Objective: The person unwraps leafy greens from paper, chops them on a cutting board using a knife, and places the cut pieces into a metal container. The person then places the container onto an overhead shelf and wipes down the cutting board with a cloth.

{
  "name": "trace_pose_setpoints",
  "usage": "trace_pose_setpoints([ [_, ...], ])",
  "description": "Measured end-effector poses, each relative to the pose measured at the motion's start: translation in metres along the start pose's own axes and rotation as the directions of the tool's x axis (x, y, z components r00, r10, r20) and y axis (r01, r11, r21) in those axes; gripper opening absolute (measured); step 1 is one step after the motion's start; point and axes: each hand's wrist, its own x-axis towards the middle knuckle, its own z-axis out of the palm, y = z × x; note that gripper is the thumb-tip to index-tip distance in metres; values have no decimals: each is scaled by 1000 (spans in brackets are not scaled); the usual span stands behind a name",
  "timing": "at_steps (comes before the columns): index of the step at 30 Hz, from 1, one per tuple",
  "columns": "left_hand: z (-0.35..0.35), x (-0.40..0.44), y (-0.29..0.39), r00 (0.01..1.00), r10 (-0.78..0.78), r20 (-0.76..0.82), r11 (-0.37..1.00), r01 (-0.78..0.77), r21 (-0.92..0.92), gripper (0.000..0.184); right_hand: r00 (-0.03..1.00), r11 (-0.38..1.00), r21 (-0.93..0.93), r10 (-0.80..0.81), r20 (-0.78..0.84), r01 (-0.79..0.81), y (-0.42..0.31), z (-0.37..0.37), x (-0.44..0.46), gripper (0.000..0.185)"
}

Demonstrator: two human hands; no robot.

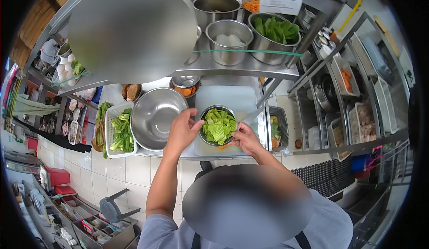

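A small metal bowl [206, 137] full of cut green leaves [219, 124] is over the white cutting board [214, 94]. My right hand [246, 138] pinches its rim on the right side, thumb on top. On the other side of the bowl is my left hand [182, 126], its fingers apart and slightly curled, with nothing visible in them. That hand lies between the small bowl and a large bare metal mixing bowl [152, 115]. A bit of orange [222, 146] shows under the small bowl's near edge.
A white basket [117, 153] of leafy greens stands left of the mixing bowl. Behind are a bowl of orange slices [185, 90] and a steel shelf [268, 72] with metal pots. A clear bin [278, 128] sits at right. A grey stool [111, 208] stands on the floor.
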Motion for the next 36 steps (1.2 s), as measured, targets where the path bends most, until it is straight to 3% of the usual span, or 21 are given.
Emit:
trace_pose_setpoints([
  [1, 2, -2, 10, 1000, 1, 10, 1000, -1, 6, 47, 1000, 1000, 11, 2, -13, -2, 1, -3, -4, 19],
  [3, 15, -8, 28, 974, 152, 170, 986, -162, 49, 51, 1000, 1000, 29, 6, -31, -5, 2, -6, -12, 20],
  [4, 25, -9, 27, 957, 232, 176, 958, -256, 128, 53, 999, 999, 48, 11, -37, -10, 0, -5, -15, 20],
  [8, 55, 1, 19, 940, 286, 185, 946, -308, 104, 46, 996, 997, 71, 18, -92, -12, 2, -13, -20, 20],
  [10, 62, 10, 18, 923, 310, 227, 904, -360, 230, 36, 996, 997, 74, 11, -90, -5, 0, -18, -25, 21],
  [14, 76, 27, 27, 885, 376, 275, 855, -446, 265, 26, 995, 999, 39, 4, -98, 0, -6, -28, -41, 22],
  [17, 79, 39, 37, 844, 385, 374, 879, -459, 130, 21, 989, 998, 59, -15, -150, 24, -8, -43, -53, 22],
  [20, 92, 49, 59, 836, 359, 414, 933, -326, -150, 16, 980, 987, 128, -72, -188, 97, -10, -61, -73, 22],
  [25, 140, 63, 92, 754, 427, 500, 884, -231, -407, 15, 948, 951, 230, -137, -288, 208, -15, -85, -111, 20],
  [27, 163, 69, 108, 759, 466, 456, 806, -150, -573, 11, 931, 928, 265, -169, -325, 261, -9, -100, -124, 18],
  [29, 183, 75, 124, 730, 472, 494, 783, -88, -616, 9, 912, 902, 296, -199, -359, 314, -6, -112, -137, 16],
  [31, 199, 77, 152, 741, 443, 504, 685, 83, -724, 15, 889, 874, 324, -220, -402, 363, -5, -121, -151, 17],
  [36, 257, 97, 206, 780, 474, 408, 686, -37, -727, 20, 825, 832, 324, -248, -508, 450, 3, -149, -182, 19],
])
